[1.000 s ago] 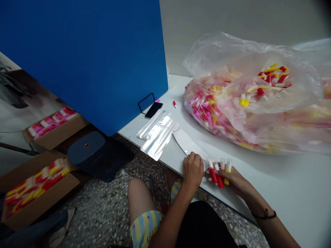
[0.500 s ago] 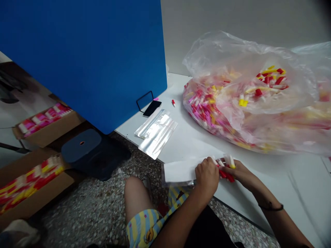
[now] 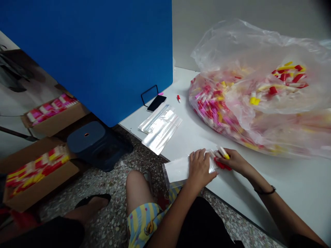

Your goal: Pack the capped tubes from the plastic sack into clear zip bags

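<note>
A flat clear plastic bag with a white panel lies at the table's front edge, its left part over my lap. My left hand rests on the bag near its right end, fingers stretched out and thumb apart. My right hand grips a small bunch of marker-like tubes, white with red or yellow ends, at the bag's right end. Some tubes are hidden by my fingers. I cannot tell how far they sit inside the bag's mouth.
A big clear sack of similar tubes fills the table's back right. Flat clear bags, a phone and a loose red-white tube lie left. Beyond stand a blue panel, stool and filled cartons. Another person's foot shows below.
My left hand has opened from a closed grip and lies flatter on the bag. The tubes in my right hand have tilted and sit closer to the bag's end. The view has shifted slightly.
</note>
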The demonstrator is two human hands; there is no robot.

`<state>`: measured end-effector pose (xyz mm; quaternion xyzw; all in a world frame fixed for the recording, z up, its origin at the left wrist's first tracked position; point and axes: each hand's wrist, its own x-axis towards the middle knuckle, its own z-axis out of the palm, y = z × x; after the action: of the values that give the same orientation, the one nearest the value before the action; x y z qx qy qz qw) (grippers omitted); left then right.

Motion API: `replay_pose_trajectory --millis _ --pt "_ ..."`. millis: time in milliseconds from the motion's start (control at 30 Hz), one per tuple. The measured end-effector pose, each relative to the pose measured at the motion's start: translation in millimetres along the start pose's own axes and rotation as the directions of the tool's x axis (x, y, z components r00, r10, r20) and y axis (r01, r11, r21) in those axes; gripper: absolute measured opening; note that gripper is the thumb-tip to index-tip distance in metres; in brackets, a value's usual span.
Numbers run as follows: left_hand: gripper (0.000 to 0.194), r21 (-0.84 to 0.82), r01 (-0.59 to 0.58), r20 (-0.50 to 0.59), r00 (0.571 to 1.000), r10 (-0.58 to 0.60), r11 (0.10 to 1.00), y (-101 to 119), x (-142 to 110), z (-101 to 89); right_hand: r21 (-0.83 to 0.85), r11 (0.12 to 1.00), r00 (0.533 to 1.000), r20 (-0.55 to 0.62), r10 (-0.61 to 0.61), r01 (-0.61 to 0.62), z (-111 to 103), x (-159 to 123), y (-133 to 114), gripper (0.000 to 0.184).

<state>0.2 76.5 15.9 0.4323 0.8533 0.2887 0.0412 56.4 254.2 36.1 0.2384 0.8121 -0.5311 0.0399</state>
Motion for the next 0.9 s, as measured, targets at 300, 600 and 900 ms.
replay_pose_trajectory --millis 300,600,900 --pt "0.062 0.016 -0.008 0.029 1.000 0.008 1.000 3.8 7.2 -9.3 0.044 0.999 0.997 0.082 -0.006 0.003 -13.4 1.5 -3.8 0.034" --pt "0.046 0.051 -0.068 0.034 0.997 0.066 0.996 7.2 6.1 -7.3 -0.051 0.997 0.998 0.020 -0.058 0.058 -12.3 6.3 2.4 0.029" --pt "0.041 0.062 -0.070 0.024 0.997 0.069 0.996 6.0 6.4 -3.8 -0.165 0.974 0.987 0.053 -0.151 0.157 -9.4 7.3 4.7 0.018"
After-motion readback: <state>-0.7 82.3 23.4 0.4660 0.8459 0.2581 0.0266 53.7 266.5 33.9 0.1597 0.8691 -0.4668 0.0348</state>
